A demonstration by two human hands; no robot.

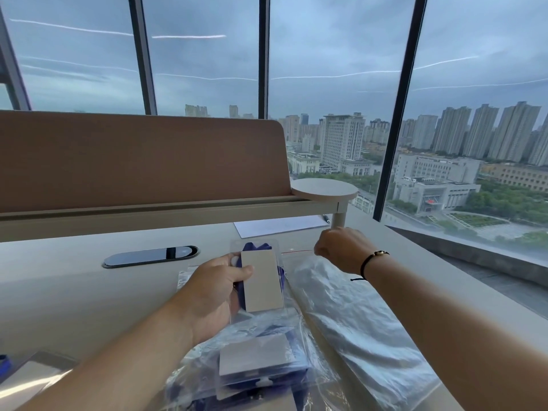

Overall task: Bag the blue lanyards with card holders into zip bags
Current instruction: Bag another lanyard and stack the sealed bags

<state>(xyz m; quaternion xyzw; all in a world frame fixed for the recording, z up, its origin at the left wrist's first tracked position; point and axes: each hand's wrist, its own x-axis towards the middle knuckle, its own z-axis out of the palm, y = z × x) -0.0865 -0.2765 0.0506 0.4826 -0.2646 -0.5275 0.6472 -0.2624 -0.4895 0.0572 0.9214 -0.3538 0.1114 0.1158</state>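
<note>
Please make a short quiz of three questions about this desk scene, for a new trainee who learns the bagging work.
1. True or false: the left hand holds a clear card holder with a grey card and blue lanyard.
2. The right hand reaches toward: A) the round beige shelf, B) the red-lined clear zip bag, C) the white paper sheet.
3. Fill in: the stack of clear bagged holders lies ____ the left hand.

Key: 1 true; 2 B; 3 below, nearer the person.

Glossy clear plastic zip bags, matt grey card, smooth matt desk
</note>
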